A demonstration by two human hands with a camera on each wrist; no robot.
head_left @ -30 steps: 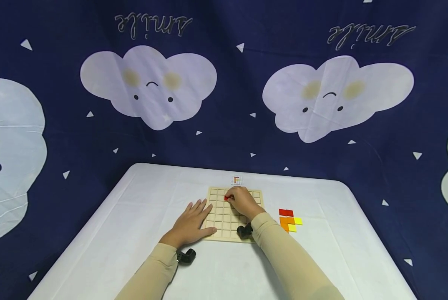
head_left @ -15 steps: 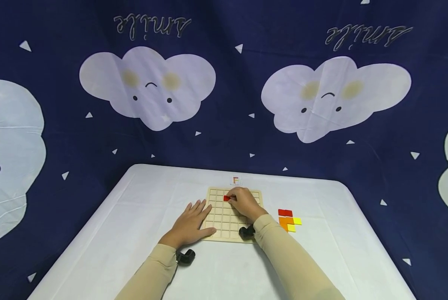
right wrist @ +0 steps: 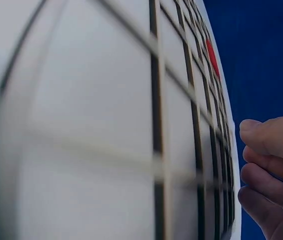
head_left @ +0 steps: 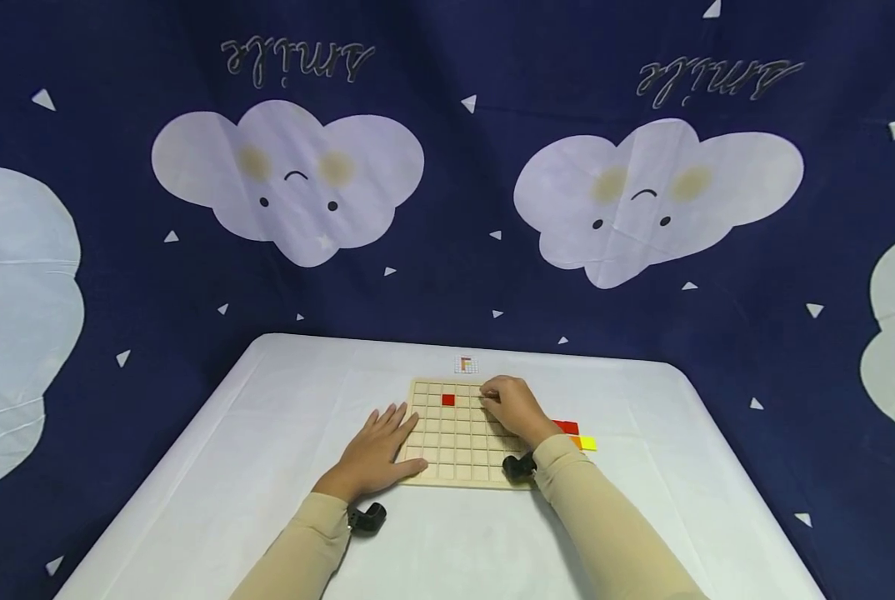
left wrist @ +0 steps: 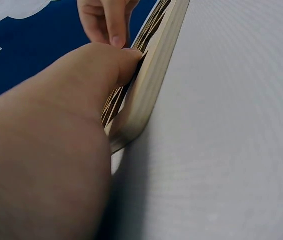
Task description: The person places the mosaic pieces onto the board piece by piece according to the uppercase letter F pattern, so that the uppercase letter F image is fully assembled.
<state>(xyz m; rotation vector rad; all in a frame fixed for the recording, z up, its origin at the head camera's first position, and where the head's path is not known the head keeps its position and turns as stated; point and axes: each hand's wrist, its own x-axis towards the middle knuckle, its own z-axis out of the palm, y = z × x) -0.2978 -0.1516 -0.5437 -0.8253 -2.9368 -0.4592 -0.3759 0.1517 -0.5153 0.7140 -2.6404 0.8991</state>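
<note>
From the head camera I see a wooden grid board (head_left: 458, 433) on a white table (head_left: 230, 467). One red tile (head_left: 448, 400) sits in a cell near the board's far edge, at eleven o'clock. My left hand (head_left: 376, 454) lies flat, fingers straight, on the board's nine o'clock edge. My right hand (head_left: 515, 408) hovers at two o'clock, fingers loosely curled, holding nothing. Spare red, orange and yellow tiles (head_left: 578, 437) lie at three o'clock.

Left wrist camera: the left hand (left wrist: 56, 150) presses the board's rim (left wrist: 151, 90).

Right wrist camera: the curled fingers (right wrist: 269, 170) are empty; the red tile (right wrist: 212, 57) is well apart.
</note>
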